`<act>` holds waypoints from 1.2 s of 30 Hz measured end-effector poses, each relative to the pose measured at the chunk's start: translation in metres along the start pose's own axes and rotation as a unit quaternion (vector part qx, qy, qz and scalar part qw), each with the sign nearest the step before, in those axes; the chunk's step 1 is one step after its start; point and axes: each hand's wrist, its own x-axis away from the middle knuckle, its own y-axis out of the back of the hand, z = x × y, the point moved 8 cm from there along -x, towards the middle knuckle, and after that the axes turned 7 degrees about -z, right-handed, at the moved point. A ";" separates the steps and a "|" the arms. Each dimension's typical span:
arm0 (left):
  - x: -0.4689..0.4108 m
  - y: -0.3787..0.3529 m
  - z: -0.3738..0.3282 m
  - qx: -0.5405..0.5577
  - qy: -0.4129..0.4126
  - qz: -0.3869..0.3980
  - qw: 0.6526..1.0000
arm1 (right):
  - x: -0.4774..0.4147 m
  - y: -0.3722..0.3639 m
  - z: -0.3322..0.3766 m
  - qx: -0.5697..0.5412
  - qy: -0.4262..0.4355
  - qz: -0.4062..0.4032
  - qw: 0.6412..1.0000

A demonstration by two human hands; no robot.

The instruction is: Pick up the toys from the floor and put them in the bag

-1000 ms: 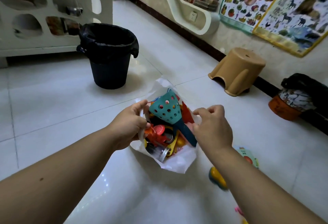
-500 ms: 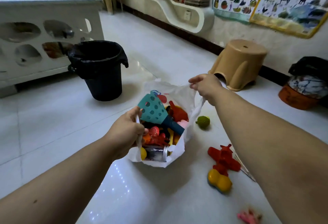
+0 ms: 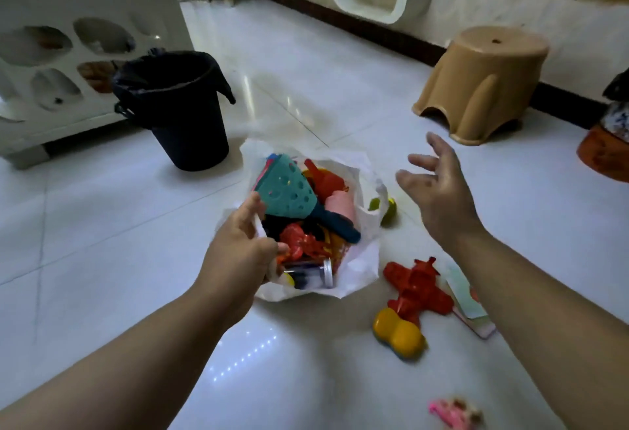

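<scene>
We see both of our bare forearms reaching forward into view, the left one entering from seven o'clock, the right one from four o'clock. Our left hand (image 3: 240, 256) sits just below centre, back of the hand toward us, fingers curled and pinching the near rim of the crumpled white plastic bag (image 3: 360, 261), the thumb pointing up toward twelve o'clock. Our right hand (image 3: 439, 191) hovers at about two o'clock from the left one, palm turned inward toward nine o'clock, fingers spread and loosely bent, gripping nothing and touching nothing. The two hands are apart, wrists straight.
</scene>
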 end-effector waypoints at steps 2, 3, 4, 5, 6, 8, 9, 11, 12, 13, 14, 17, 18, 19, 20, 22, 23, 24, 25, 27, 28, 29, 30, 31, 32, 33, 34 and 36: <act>0.000 -0.001 0.002 -0.008 -0.004 -0.014 1.000 | 0.034 0.016 -0.058 -0.033 -0.048 -0.031 0.998; 0.000 -0.002 0.003 -0.010 -0.001 -0.017 1.000 | 0.051 0.014 -0.088 0.024 -0.072 0.009 0.997; 0.001 -0.003 0.003 -0.015 0.000 -0.018 1.000 | 0.068 0.006 -0.116 0.124 -0.085 0.090 0.985; 0.001 -0.004 0.004 -0.022 0.002 -0.019 1.000 | 0.087 -0.005 -0.143 0.249 -0.083 0.194 0.945; 0.002 -0.005 0.003 -0.029 0.003 -0.020 0.999 | 0.103 -0.014 -0.168 0.355 -0.074 0.272 0.892; 0.002 -0.006 0.002 -0.039 0.005 -0.021 0.999 | 0.122 -0.022 -0.199 0.480 -0.060 0.322 0.814; 0.001 -0.004 0.002 -0.041 0.004 -0.020 0.999 | 0.128 -0.026 -0.206 0.496 -0.066 0.324 0.803; 0.001 -0.001 0.000 -0.041 0.001 -0.018 0.999 | 0.133 -0.036 -0.212 0.489 -0.070 0.314 0.811; 0.001 0.002 0.000 -0.043 0.001 -0.020 0.999 | 0.134 -0.041 -0.212 0.485 -0.069 0.307 0.816; 0.001 0.005 0.001 -0.045 0.002 -0.022 0.999 | 0.133 -0.043 -0.211 0.481 -0.069 0.298 0.822; 0.000 0.007 0.002 -0.046 0.003 -0.021 0.999 | 0.133 -0.044 -0.209 0.478 -0.072 0.288 0.827; 0.001 0.007 0.005 -0.054 0.002 -0.017 0.998 | 0.135 -0.044 -0.199 0.450 -0.090 0.277 0.844; 0.001 0.006 0.005 -0.058 0.000 -0.014 0.998 | 0.134 -0.044 -0.190 0.424 -0.088 0.271 0.859; 0.001 0.004 0.005 -0.065 -0.002 -0.010 0.998 | 0.132 -0.043 -0.177 0.390 -0.076 0.265 0.879; 0.002 0.003 0.005 -0.071 -0.003 -0.005 0.997 | 0.129 -0.043 -0.158 0.349 -0.050 0.254 0.901; 0.003 0.001 0.003 -0.073 -0.004 0.004 0.997 | 0.121 -0.042 -0.107 0.259 0.014 0.218 0.941; 0.004 0.000 0.003 -0.069 -0.004 0.008 0.998 | 0.115 -0.043 -0.081 0.222 0.038 0.201 0.953; 0.004 0.000 0.004 -0.067 -0.003 0.009 0.998 | 0.108 -0.047 -0.060 0.194 0.050 0.184 0.962; 0.006 0.001 0.004 -0.066 -0.002 0.010 0.998 | 0.099 -0.054 -0.045 0.174 0.053 0.171 0.969; 0.009 0.001 0.005 -0.074 0.000 0.009 0.997 | 0.079 -0.083 -0.032 0.159 0.023 0.177 0.971; 0.010 0.001 0.005 -0.078 0.000 0.011 0.997 | 0.070 -0.102 -0.032 0.161 -0.007 0.195 0.967; 0.011 0.000 0.006 -0.081 0.001 0.013 0.997 | 0.063 -0.121 -0.036 0.163 -0.037 0.211 0.963; 0.012 0.001 0.006 -0.081 0.001 0.012 0.997 | 0.057 -0.138 -0.039 0.161 -0.058 0.222 0.960; 0.013 0.001 0.006 -0.079 0.001 0.008 0.997 | 0.054 -0.153 -0.040 0.161 -0.062 0.231 0.958; 0.013 0.002 0.006 -0.076 0.002 0.005 0.997 | 0.055 -0.165 -0.040 0.160 -0.056 0.243 0.955; 0.014 0.002 0.005 -0.073 0.003 0.003 0.997 | 0.058 -0.176 -0.041 0.152 -0.049 0.265 0.951; 0.014 0.001 0.005 -0.070 0.006 0.002 0.998 | 0.064 -0.184 -0.044 0.139 -0.050 0.296 0.944; 0.017 0.001 0.004 -0.064 0.013 -0.004 0.998 | 0.075 -0.187 -0.050 0.102 -0.074 0.349 0.929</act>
